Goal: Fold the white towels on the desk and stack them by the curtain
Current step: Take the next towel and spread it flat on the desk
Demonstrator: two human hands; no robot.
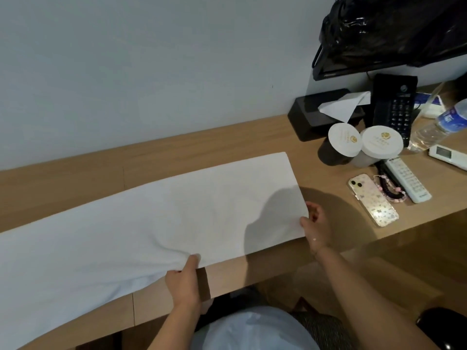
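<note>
A long white towel (141,223) lies spread flat along the wooden desk (202,145), running off the left edge of the view. My left hand (183,281) pinches the towel's near edge at the desk's front, thumb on top, and the cloth wrinkles there. My right hand (316,224) grips the towel's near right corner with thumb and fingers. No curtain shows in this view.
Right of the towel lie a phone (372,199), a beaded bracelet (390,190), two remotes (406,179), two lidded cups (364,142), a tissue box (321,114), a desk telephone (395,107) and a water bottle (439,127). A black bag (394,29) hangs above.
</note>
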